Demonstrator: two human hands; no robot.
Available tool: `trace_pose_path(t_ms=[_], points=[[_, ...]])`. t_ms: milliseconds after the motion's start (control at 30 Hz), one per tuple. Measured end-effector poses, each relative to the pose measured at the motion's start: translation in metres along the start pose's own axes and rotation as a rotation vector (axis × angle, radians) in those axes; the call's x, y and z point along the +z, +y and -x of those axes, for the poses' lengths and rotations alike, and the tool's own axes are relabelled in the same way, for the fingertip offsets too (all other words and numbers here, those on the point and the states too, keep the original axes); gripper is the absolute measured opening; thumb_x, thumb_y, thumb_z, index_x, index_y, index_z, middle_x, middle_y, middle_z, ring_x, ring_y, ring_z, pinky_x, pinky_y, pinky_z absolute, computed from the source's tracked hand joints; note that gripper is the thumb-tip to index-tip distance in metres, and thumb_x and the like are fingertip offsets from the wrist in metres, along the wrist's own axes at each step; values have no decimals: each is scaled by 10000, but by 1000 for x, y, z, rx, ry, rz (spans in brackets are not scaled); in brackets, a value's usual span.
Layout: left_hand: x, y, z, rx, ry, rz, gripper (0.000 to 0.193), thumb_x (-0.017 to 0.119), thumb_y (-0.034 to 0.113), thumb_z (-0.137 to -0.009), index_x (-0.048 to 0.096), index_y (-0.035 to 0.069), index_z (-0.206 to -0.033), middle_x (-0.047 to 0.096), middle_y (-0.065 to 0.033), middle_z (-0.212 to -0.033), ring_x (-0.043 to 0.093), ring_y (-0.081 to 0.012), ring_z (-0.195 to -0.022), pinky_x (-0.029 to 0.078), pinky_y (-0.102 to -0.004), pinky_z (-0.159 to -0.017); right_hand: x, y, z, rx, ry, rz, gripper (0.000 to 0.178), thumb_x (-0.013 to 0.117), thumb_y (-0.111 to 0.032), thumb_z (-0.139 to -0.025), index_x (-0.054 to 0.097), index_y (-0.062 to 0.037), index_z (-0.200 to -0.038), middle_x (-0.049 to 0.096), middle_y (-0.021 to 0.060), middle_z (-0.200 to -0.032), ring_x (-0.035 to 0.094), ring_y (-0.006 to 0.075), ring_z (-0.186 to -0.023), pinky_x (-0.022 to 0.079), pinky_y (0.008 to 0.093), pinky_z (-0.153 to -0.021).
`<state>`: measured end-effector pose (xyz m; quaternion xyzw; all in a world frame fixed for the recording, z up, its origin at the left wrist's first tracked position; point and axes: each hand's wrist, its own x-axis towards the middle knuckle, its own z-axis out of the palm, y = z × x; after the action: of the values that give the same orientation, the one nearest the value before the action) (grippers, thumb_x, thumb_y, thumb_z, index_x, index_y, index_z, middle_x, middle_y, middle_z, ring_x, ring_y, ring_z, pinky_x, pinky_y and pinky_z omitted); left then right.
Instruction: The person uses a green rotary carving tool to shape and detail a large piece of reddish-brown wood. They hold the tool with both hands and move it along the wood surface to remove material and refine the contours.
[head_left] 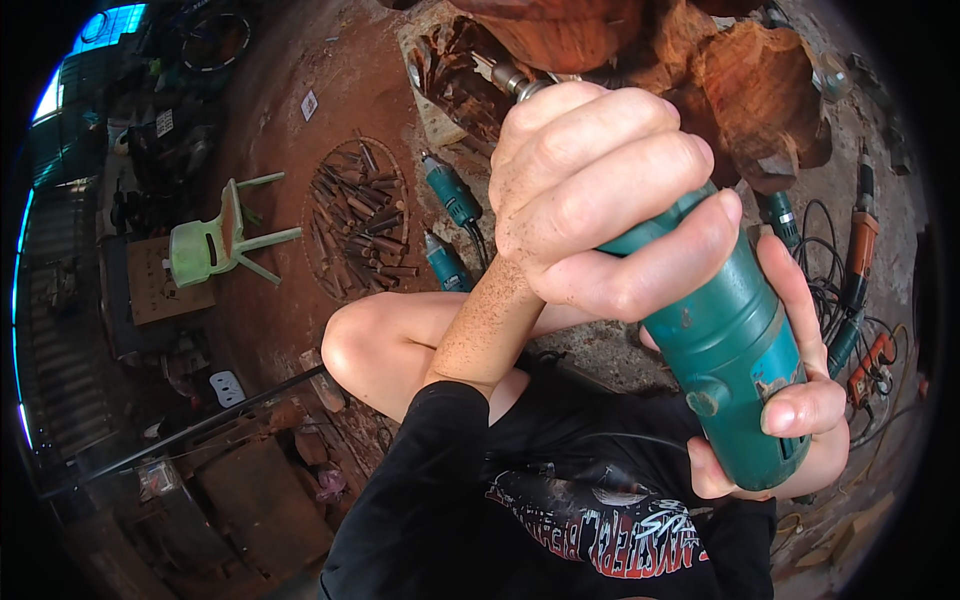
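Observation:
A green die grinder [715,345] slants across the middle of the view, held in both hands. Around its front part wraps my left hand [605,195], fingers closed. My right hand [822,405] grips the rear of the body from below, thumb and fingertips on the casing. The metal chuck [512,80] shows just past my left hand, with a bit in it close to a reddish-brown carved wood piece [560,30]. Whether the bit touches the wood, I cannot tell. More rough wood [765,95] stands to the right of my left hand.
Two other green grinders [450,190] lie on the floor left of my hands, beside a pile of tool bits or rods [365,215]. Farther left, a pale green plastic chair [200,250] lies tipped. Orange-bodied tool [862,245] and tangled black cables [822,260] lie at right.

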<state>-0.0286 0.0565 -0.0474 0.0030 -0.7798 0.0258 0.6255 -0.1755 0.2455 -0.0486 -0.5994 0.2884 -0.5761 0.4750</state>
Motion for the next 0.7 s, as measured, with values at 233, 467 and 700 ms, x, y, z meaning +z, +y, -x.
trace_pose_path(t_ms=[233, 467, 700], points=[[4, -1, 3, 9, 20, -16, 431, 895, 202, -752, 629, 164, -1089, 642, -72, -1047, 693, -260, -858, 571, -380, -758, -1, -1, 0, 32, 6, -8, 842, 846, 44, -735, 513, -303, -1426, 137, 266, -1723, 437, 487, -1475, 491, 554, -1153], [5, -4, 4, 23, 49, 19, 416, 899, 203, -765, 628, 187, -1080, 641, -56, -1051, 690, -250, -854, 558, -370, -752, 0, -2, 2, 68, 6, -30, 841, 846, 44, -735, 514, -309, -1423, 129, 268, -1723, 439, 494, -1474, 496, 561, -1151], [4, 0, 3, 8, 40, -15, 420, 901, 201, -761, 624, 188, -1076, 638, -55, -1057, 691, -251, -864, 558, -382, -762, -5, -6, 12, 151, 44, -126, 841, 846, 45, -735, 515, -315, -1419, 122, 270, -1723, 440, 501, -1472, 502, 567, -1148]])
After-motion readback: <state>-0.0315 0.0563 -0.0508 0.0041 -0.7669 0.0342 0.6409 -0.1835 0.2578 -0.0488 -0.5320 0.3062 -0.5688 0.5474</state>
